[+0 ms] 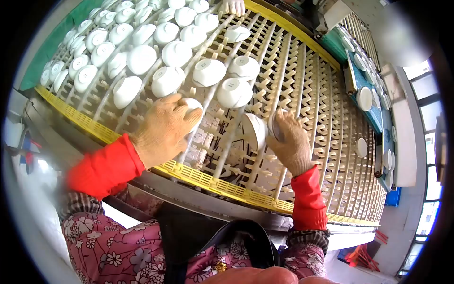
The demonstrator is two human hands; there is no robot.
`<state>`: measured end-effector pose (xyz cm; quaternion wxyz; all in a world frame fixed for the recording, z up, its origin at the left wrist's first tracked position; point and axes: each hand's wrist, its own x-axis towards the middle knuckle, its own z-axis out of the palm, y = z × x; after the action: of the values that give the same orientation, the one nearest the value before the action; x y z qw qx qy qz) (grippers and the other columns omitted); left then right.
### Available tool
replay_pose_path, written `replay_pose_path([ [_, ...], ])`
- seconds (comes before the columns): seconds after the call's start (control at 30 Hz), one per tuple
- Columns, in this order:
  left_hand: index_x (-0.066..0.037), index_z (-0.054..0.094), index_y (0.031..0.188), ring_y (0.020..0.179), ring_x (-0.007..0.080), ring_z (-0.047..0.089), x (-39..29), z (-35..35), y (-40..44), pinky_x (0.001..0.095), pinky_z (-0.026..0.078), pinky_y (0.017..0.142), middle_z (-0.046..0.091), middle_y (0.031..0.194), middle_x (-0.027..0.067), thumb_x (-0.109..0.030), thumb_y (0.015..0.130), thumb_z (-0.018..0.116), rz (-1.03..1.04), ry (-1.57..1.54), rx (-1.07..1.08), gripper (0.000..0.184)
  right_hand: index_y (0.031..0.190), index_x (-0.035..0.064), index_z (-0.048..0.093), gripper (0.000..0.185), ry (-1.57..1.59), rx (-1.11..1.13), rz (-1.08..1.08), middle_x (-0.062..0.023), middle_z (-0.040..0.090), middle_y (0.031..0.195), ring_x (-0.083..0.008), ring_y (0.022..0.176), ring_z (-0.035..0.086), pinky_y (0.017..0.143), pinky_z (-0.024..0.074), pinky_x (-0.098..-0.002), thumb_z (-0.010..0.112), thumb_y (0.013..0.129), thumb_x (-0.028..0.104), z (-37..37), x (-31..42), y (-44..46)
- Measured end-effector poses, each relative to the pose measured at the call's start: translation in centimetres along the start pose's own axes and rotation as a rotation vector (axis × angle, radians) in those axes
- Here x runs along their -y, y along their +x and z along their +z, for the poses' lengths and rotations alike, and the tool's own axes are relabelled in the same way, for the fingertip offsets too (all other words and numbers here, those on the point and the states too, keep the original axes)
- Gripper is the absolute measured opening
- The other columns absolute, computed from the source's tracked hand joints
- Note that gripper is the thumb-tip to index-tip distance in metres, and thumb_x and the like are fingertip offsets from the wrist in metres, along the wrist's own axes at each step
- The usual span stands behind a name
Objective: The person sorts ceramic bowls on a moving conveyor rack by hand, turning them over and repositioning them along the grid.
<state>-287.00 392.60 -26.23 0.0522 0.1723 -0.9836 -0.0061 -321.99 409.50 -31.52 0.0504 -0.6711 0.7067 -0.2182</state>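
Note:
Both of my hands wear tan knit gloves below red sleeves. My left hand (165,128) is wrapped round a small white bowl (193,105) at the near side of a pegged rack conveyor (302,90); my glove hides most of that bowl. To the right, my right hand (289,142) grips another white bowl (273,127), tilted on its side. Just left of it a white bowl (255,131) stands on edge, its rim toward my right hand. Beyond my hands, upturned white bowls (234,93) with small marks on their bases rest among the pegs.
Many more upturned bowls (142,59) fill the conveyor's far left. Yellow perforated strips (227,188) edge the belt. At the far side shows another person's gloved hand (233,6). A blue-green belt (366,92) at right carries more bowls. One white piece (361,147) lies on the right of the rack.

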Motion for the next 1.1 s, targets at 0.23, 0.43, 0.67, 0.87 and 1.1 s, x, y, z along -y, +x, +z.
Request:
replay_pose_path([
  [0.23, 0.001, 0.069, 0.144, 0.122, 0.0317, 0.063, -5.3, 3.3, 7.5, 0.0407, 0.058, 0.105, 0.069, 0.133, 0.0181, -0.039, 0.076, 0.098, 0.237, 0.022, -0.203, 0.083, 0.124, -0.0012, 0.081, 0.037, 0.317, 0.031, 0.592, -0.0198, 0.084, 0.111, -0.0355, 0.1, 0.082, 0.085, 0.0647, -0.0417, 0.083, 0.097, 0.025, -0.9, -0.9, -2.4],
  [0.43, -0.002, 0.074, 0.13, 0.109, 0.0276, 0.076, -10.1, 6.1, 15.5, 0.0322, 0.059, 0.092, 0.079, 0.11, 0.0112, -0.018, 0.092, 0.077, 0.384, 0.235, 0.137, 0.041, 0.131, -0.0009, 0.072, 0.046, 1.08, -0.324, 0.346, -0.0146, 0.082, 0.108, -0.0328, 0.103, 0.081, 0.086, 0.0655, -0.0434, 0.091, 0.094, 0.02, 1.1, -4.8, 1.0],
  [0.67, -0.01, 0.079, 0.124, 0.084, 0.0226, 0.074, -7.9, 9.0, 13.5, 0.0418, 0.065, 0.081, 0.077, 0.09, 0.0066, -0.019, 0.1, 0.069, 0.238, 0.309, -0.25, 0.028, 0.133, -0.0045, 0.073, 0.032, 1.288, -0.21, 0.638, -0.012, 0.077, 0.114, -0.0263, 0.107, 0.078, 0.096, 0.0675, -0.0397, 0.074, 0.109, 0.016, 0.3, -5.4, -3.9],
  [0.87, -0.006, 0.075, 0.145, 0.079, 0.0222, 0.078, -2.2, 0.5, 9.5, 0.0358, 0.067, 0.069, 0.079, 0.092, 0.0109, 0.001, 0.11, 0.057, -0.153, -0.026, -0.473, 0.04, 0.13, -0.0047, 0.079, 0.022, 0.417, -0.292, 0.138, -0.0204, 0.075, 0.135, -0.0263, 0.112, 0.08, 0.093, 0.0713, -0.0349, 0.072, 0.11, -0.002, -1.8, -7.0, -17.7],
  [1.1, -0.01, 0.061, 0.154, 0.101, 0.0425, 0.078, 2.3, -0.3, -5.0, 0.0547, 0.064, 0.084, 0.067, 0.148, 0.0156, -0.02, 0.103, 0.073, -0.568, 0.441, -0.103, 0.053, 0.128, -0.0054, 0.076, 0.028, 1.11, -0.459, 0.669, -0.0157, 0.077, 0.129, -0.0219, 0.112, 0.079, 0.095, 0.0695, -0.0354, 0.078, 0.103, 0.007, -2.6, -7.4, -21.5],
])
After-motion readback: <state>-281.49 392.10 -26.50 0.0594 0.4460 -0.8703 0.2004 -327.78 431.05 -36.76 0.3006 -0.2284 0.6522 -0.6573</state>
